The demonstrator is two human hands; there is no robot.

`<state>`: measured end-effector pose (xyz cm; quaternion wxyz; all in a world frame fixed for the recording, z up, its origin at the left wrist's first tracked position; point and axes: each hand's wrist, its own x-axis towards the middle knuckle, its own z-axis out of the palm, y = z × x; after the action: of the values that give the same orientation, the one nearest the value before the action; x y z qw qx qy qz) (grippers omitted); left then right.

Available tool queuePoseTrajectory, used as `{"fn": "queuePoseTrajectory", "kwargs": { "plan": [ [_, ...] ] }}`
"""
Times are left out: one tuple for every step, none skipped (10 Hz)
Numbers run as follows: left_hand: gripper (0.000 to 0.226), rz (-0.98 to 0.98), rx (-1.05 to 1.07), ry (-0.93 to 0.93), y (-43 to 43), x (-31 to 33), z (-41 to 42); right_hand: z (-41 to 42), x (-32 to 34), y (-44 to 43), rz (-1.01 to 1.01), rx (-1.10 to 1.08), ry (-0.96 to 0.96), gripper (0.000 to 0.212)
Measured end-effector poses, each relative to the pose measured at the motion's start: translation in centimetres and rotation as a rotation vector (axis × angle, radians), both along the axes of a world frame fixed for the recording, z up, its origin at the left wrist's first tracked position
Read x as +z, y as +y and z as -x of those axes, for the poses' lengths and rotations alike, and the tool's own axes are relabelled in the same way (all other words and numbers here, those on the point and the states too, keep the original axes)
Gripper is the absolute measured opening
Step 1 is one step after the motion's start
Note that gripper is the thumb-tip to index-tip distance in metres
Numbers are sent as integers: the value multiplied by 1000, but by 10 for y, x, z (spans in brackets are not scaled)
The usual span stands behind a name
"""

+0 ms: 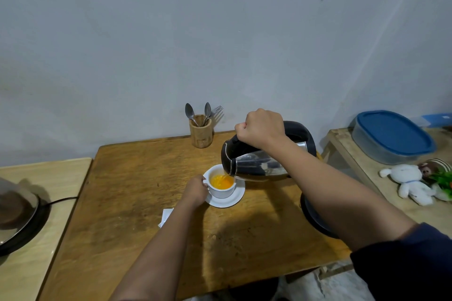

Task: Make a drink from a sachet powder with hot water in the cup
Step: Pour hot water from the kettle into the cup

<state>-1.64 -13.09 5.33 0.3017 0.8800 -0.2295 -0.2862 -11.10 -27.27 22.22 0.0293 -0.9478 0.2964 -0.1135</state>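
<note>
A white cup stands on a white saucer in the middle of the wooden table. Orange liquid fills part of the cup. My left hand grips the cup's handle on its left side. My right hand is closed around the black handle of a steel kettle, which is tilted with its spout over the cup's right rim. A thin stream runs from the spout into the cup. A white sachet lies on the table, partly hidden under my left forearm.
The kettle's black base sits at the table's right edge under my right arm. A wooden holder with spoons and a fork stands at the back. A cooker with a cord is on the left table; a blue-lidded box and plush toy lie right.
</note>
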Motion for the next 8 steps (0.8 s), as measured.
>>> {"fn": "queuePoseTrajectory", "kwargs": {
  "plan": [
    [26,-9,2,17,0,-2,-2,-1,0,1,15,2,3,41],
    [28,-22,3,18,0,-1,-2,-1,0,2,21,6,4,41],
    [29,-29,2,23,-1,0,-2,-1,0,2,21,7,0,42],
    [28,-27,8,23,-1,-1,-2,0,-1,4,25,8,2,41],
    [28,-21,5,21,-1,-2,-1,1,-1,4,25,6,-2,41],
    [29,-14,2,11,-1,-2,-1,3,-1,4,28,5,-5,42],
    [30,-21,-6,16,-2,-1,-2,4,-1,4,30,1,-1,42],
    [29,-30,-5,29,-3,0,-3,6,-1,3,26,-5,-2,43]
  ]
}}
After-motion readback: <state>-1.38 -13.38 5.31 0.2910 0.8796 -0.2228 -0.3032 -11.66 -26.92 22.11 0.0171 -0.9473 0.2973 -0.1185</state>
